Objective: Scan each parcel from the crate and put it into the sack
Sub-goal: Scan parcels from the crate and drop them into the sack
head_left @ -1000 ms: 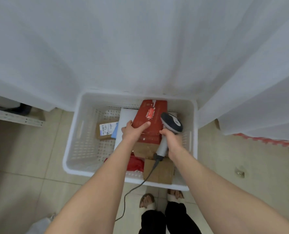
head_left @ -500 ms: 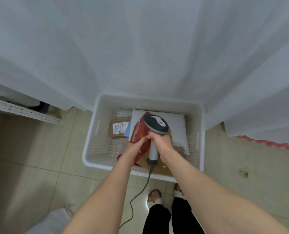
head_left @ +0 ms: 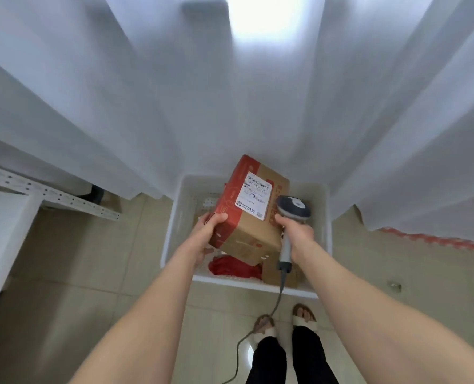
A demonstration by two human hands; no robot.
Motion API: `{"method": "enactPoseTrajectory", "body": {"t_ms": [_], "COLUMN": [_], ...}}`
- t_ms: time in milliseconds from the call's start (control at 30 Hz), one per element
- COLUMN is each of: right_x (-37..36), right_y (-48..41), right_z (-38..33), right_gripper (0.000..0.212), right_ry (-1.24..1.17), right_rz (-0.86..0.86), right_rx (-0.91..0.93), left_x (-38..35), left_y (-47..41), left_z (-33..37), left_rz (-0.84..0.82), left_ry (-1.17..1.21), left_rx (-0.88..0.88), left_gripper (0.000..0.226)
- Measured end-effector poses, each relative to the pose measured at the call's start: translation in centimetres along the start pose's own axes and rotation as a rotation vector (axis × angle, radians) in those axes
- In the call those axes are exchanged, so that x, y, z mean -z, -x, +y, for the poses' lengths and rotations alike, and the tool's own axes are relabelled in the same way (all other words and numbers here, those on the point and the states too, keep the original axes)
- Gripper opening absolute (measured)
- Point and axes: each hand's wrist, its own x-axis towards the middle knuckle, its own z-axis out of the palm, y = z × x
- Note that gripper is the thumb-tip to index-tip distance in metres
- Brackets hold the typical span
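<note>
One parcel (head_left: pixel 245 235), white barcode label (head_left: pixel 255 199), scanner (head_left: pixel 294 208)

L hand (head_left: pixel 206 231) grips lower-left corner of red/brown parcel (head_left: pixel 246 234), held tilted above white crate (head_left: pixel 246 284), label (head_left: pixel 254 196) facing cam. R hand (head_left: pixel 298 234) wraps scanner (head_left: pixel 294 209) handle; scanner head just beside parcel's right edge, near label. In crate's near end: red bag (head_left: pixel 234 267) + brown box (head_left: pixel 271 273). Scanner cable (head_left: pixel 274 306) hangs to tile floor (head_left: pixel 91 273).

A red-and-brown cardboard parcel (head_left: pixel 246 217), barcode label up, tilts above the white perforated crate (head_left: pixel 174 223), a grey scanner (head_left: pixel 294 207) just beside its right edge; a red pouch (head_left: pixel 234 267) and brown box (head_left: pixel 274 273) lie at the crate's near end.
</note>
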Motion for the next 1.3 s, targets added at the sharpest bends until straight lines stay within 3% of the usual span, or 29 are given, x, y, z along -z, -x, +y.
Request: {"method": "enactPoseTrajectory", "body": {"t_ms": [167, 267, 367, 533, 667, 800, 967, 1200, 1300], "right_x": [0.2, 0.9, 2.1, 4.7, 6.2, 7.8, 8.1, 4.7, 3.4], "right_y": [7.5, 11.6, 15.6, 22.7, 27.9, 31.1, 34.2, 38.9, 40.1], "right_z": [-3.4, -4.6, -4.8, -2.8, -1.7, 0.1, 1.7, 1.5, 1.5], "right_gripper": [0.058, 0.049, 0.032, 0.030, 0.032, 0.032, 0.031, 0.034, 0.031], "right_ry": [-0.066, -0.023, -0.013, 0.077, 0.168, 0.093, 0.044, 0.120, 0.115], "right_rz": [-0.064, -0.076, -0.164, -0.294, -0.363, -0.394, -0.492, -0.554, -0.580], "right_rx": [0.112, 0.210, 0.291, 0.485, 0.603, 0.599, 0.570, 0.695, 0.688], "left_x": [1.9, 3.0, 3.9, 4.3, 3.3, 3.8, 6.7, 9.8, 12.3], "left_y": [7.4, 12.9, 17.8, 26.6, 32.2, 35.3, 37.6, 38.1, 38.6], "left_z": [4.7, 6.5, 7.0, 5.9, 3.0, 1.6, 1.2, -0.8, -0.9], "left_rz": [-0.084, -0.142, -0.149, -0.111, -0.040, 0.081, 0.096, 0.113, 0.020], "left_ry": [-0.017, -0.042, -0.038, -0.153, 0.077, 0.281, 0.311, 0.401, 0.392], "left_rx": [-0.094, -0.122, -0.126, -0.082, -0.178, -0.308, -0.360, -0.359, -0.376], "left_gripper": [0.077, 0.092, 0.088, 0.092, 0.076, 0.060, 0.068, 0.044, 0.039]}}
